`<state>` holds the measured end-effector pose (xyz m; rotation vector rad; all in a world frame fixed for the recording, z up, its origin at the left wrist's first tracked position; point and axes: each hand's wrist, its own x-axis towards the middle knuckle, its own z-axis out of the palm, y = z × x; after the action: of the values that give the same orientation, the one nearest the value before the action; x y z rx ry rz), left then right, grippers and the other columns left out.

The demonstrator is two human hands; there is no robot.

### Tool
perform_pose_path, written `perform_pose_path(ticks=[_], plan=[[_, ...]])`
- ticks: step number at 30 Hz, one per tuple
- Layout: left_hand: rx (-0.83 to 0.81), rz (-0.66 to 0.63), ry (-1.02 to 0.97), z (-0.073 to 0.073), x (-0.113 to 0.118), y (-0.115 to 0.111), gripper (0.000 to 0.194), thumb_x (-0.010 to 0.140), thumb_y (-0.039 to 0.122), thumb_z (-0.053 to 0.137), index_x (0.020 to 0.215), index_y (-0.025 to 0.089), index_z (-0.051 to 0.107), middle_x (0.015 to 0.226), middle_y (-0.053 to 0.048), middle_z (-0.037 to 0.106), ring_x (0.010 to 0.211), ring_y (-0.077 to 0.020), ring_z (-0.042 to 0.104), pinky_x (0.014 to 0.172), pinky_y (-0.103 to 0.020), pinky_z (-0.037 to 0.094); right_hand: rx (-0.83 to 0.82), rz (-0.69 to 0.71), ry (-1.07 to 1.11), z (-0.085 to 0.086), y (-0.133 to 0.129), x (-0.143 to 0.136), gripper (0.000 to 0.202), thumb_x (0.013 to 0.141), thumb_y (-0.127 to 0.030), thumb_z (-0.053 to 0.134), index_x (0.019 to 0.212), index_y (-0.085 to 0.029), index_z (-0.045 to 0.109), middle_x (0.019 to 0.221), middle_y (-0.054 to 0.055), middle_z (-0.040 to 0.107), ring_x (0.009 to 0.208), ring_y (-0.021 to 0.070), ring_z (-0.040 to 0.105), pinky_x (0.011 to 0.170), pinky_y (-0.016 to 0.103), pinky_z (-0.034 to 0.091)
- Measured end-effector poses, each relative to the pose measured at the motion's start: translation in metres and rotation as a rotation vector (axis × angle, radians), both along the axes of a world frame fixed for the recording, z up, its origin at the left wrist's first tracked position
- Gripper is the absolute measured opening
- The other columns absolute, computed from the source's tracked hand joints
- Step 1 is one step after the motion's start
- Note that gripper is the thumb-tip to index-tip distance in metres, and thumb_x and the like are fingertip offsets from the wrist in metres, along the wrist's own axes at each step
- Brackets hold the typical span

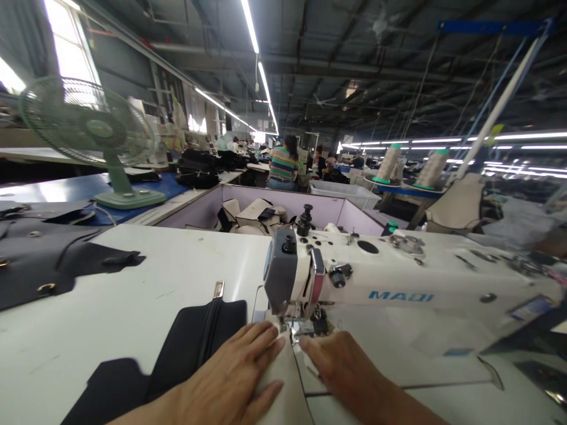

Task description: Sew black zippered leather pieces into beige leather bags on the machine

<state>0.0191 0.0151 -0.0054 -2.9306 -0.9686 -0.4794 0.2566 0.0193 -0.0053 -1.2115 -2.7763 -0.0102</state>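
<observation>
A white sewing machine (398, 289) with blue lettering stands in front of me, its presser foot (296, 330) down by my fingertips. A pale beige panel (286, 389) runs from near the needle toward me. My left hand (237, 366) lies on its left side, fingers stretched forward and thumb apart. Just right of the foot, my right hand (339, 363) has its fingers curled and pressed together at the panel's right edge; what they pinch is hidden. Beside my left hand lies a black bag piece (190, 330) with a zipper (208, 330) and a metal end (218, 289).
Dark grey pieces (39, 254) with metal rings lie at the left of the white table (133, 307). Behind the machine, a lilac-walled bin (305, 200) holds beige and black pieces. A green fan (97, 127) stands far left; thread cones (387, 165) stand right. A person (283, 162) in stripes is beyond.
</observation>
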Motion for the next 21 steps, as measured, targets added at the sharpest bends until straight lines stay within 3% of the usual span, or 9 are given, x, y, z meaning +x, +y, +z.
perform_pose_path(ticks=[3, 6, 13, 17, 21], plan=[[0.019, 0.002, 0.026, 0.000, -0.002, 0.003, 0.048, 0.093, 0.036, 0.050, 0.138, 0.021, 0.042, 0.139, -0.009, 0.048, 0.126, -0.0252, 0.045, 0.106, -0.040, 0.041, -0.022, -0.097, 0.158, -0.011, 0.015, -0.004, 0.017, 0.093, -0.014, 0.044, 0.086, -0.019, 0.059, 0.072, 0.002, 0.065, 0.061, 0.0160, 0.059, 0.053, 0.026, 0.032], [0.010, -0.002, 0.037, 0.002, -0.002, 0.004, 0.048, 0.091, 0.035, 0.052, 0.135, 0.018, 0.046, 0.137, -0.010, 0.050, 0.126, -0.0269, 0.047, 0.105, -0.042, 0.041, -0.093, -0.174, 0.416, -0.017, 0.020, 0.003, 0.033, 0.100, -0.031, 0.036, 0.079, -0.019, 0.059, 0.074, 0.003, 0.064, 0.068, 0.0161, 0.059, 0.061, 0.024, 0.038], [-0.058, 0.011, 0.011, 0.009, 0.000, 0.006, 0.048, 0.088, 0.037, 0.056, 0.133, 0.021, 0.049, 0.133, -0.010, 0.054, 0.121, -0.0262, 0.050, 0.103, -0.041, 0.043, -0.214, -0.277, 0.728, -0.002, 0.017, 0.023, 0.057, 0.101, -0.048, 0.020, 0.071, -0.018, 0.058, 0.062, 0.002, 0.061, 0.059, 0.0154, 0.059, 0.062, 0.025, 0.044], [-0.097, 0.004, -0.007, 0.011, -0.001, 0.007, 0.051, 0.087, 0.038, 0.056, 0.135, 0.024, 0.046, 0.135, -0.009, 0.052, 0.125, -0.0264, 0.047, 0.105, -0.042, 0.040, -0.138, -0.341, 0.707, -0.001, 0.026, 0.019, 0.060, 0.101, -0.042, 0.016, 0.060, -0.019, 0.053, 0.050, 0.002, 0.057, 0.044, 0.0141, 0.057, 0.050, 0.023, 0.046], [-0.189, 0.009, -0.005, 0.017, 0.002, 0.007, 0.048, 0.086, 0.039, 0.056, 0.131, 0.022, 0.051, 0.132, -0.009, 0.054, 0.122, -0.0277, 0.048, 0.105, -0.045, 0.039, 0.020, -0.330, 0.596, -0.006, 0.034, 0.027, 0.051, 0.099, -0.038, 0.021, 0.064, -0.020, 0.054, 0.052, 0.004, 0.060, 0.048, 0.0170, 0.059, 0.061, 0.030, 0.050]])
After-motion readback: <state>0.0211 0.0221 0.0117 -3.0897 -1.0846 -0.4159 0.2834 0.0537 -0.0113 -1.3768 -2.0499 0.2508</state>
